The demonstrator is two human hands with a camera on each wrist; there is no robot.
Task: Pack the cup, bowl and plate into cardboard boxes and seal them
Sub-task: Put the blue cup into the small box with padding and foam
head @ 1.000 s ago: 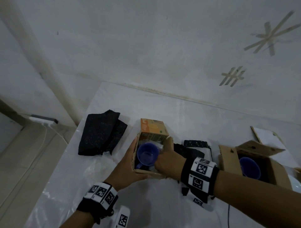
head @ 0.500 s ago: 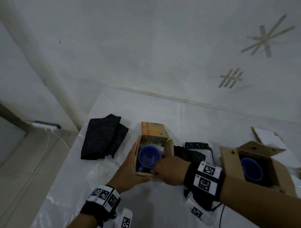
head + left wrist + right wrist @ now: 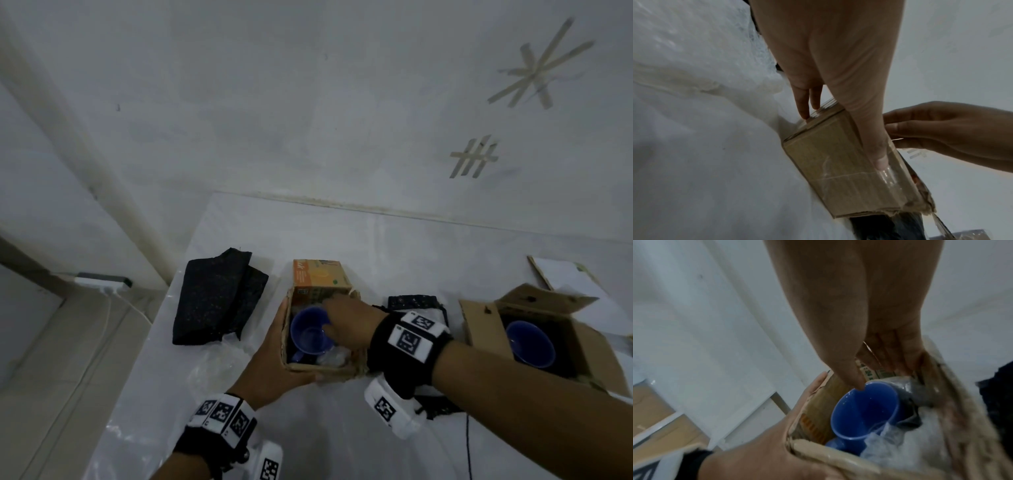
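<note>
A small cardboard box (image 3: 322,371) with an orange far flap stands open at the table's middle. A blue cup (image 3: 310,330) sits upright inside it beside crumpled clear wrap (image 3: 900,444). My left hand (image 3: 274,356) grips the box's front-left corner, thumb on the front face (image 3: 878,160), fingers along the left side. My right hand (image 3: 342,317) reaches into the box from the right. Its thumb touches the cup's rim (image 3: 859,386), and its straight fingers lie against the far wall. A blue bowl (image 3: 529,344) sits in a larger open box (image 3: 479,325) at the right.
Folded black padding (image 3: 219,298) lies left of the small box, near the table's left edge. More black padding (image 3: 414,301) lies between the two boxes. A white board (image 3: 568,277) lies at the far right. A power strip (image 3: 102,282) lies on the floor at the left. The wall rises behind the table.
My right hand has moved from the small box's near right edge forward into the box, up to the far flap. The left hand keeps its hold.
</note>
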